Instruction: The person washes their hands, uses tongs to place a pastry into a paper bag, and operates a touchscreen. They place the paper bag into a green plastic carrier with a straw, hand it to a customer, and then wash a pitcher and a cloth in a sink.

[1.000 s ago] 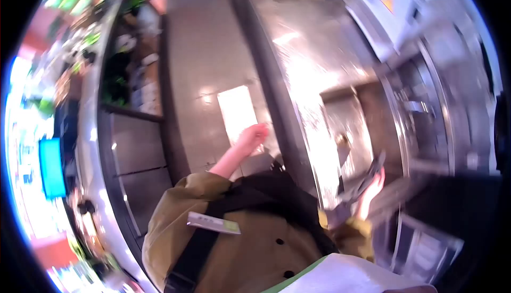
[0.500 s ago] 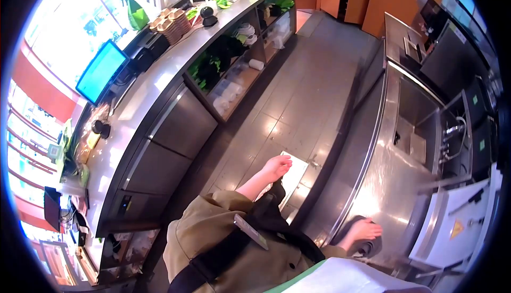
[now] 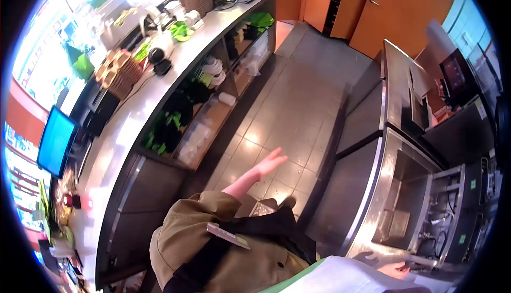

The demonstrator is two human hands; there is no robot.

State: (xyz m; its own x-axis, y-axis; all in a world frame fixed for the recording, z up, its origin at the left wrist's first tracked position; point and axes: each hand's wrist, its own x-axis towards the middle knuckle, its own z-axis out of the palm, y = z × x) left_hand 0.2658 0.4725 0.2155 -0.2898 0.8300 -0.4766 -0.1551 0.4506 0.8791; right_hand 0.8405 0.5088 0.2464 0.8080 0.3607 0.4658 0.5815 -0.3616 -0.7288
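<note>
My left hand [image 3: 270, 163] is held out in front of me over the tiled floor [image 3: 298, 117], with its fingers apart and nothing in it. My right hand [image 3: 393, 269] is low at the right, by the steel counter [image 3: 362, 246] near the sink [image 3: 396, 208]. Its fingers are partly visible and extended, and no object shows in it. A name tag [image 3: 228, 235] hangs on the dark strap across my brown clothing.
On the left runs a long counter [image 3: 183, 58] with a monitor [image 3: 56, 141], stacked cup carriers [image 3: 118, 73] and shelves below. Steel units [image 3: 348, 173] line the right side of the aisle. An orange door [image 3: 394, 16] stands at the far end.
The view has moved forward along the aisle, with the sink and far door nearer. My left hand's fingers have spread. My right hand has shifted lower and further right in view.
</note>
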